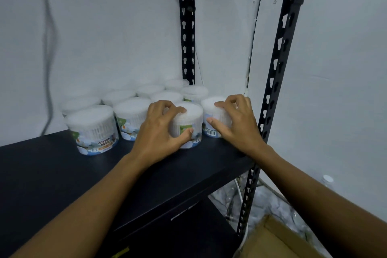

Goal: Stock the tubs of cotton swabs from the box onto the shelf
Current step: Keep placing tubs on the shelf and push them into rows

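2 hands each grip a tub on the dark shelf near its right edge: the left hand wraps one tub, the right hand the end tub. More tubs stand toward the back. A cardboard box sits below right.

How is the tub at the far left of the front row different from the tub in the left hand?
The far-left tub stands free; the held tub is gripped by the left hand. The far-left tub's "COTTON BUDS" label shows fully; the held tub's is partly covered. Both stand upright on the black shelf.
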Available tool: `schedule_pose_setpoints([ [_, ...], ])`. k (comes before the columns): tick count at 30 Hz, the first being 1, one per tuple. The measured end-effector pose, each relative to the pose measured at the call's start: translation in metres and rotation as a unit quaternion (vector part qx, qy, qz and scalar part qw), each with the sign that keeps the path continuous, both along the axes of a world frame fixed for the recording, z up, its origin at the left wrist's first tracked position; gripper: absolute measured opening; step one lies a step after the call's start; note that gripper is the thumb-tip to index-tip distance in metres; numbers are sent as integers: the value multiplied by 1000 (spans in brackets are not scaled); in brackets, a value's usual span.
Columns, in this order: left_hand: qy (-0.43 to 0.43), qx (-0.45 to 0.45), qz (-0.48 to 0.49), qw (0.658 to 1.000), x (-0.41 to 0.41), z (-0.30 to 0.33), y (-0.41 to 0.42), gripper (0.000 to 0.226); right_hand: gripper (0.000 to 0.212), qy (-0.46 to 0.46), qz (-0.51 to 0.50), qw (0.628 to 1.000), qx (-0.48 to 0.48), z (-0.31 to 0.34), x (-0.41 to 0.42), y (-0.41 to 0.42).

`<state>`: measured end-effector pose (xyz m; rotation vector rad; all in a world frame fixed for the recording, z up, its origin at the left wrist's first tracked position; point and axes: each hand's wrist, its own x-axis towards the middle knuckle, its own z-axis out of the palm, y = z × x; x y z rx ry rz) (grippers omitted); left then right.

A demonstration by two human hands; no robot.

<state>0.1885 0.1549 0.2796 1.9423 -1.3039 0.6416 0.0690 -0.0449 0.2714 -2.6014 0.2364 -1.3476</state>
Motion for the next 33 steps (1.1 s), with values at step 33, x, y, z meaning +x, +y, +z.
schedule_pose_setpoints([
  [33,54,-11,-24,998,-1,2,5,45,30,-41,-43,998,-13,-2,1,3],
])
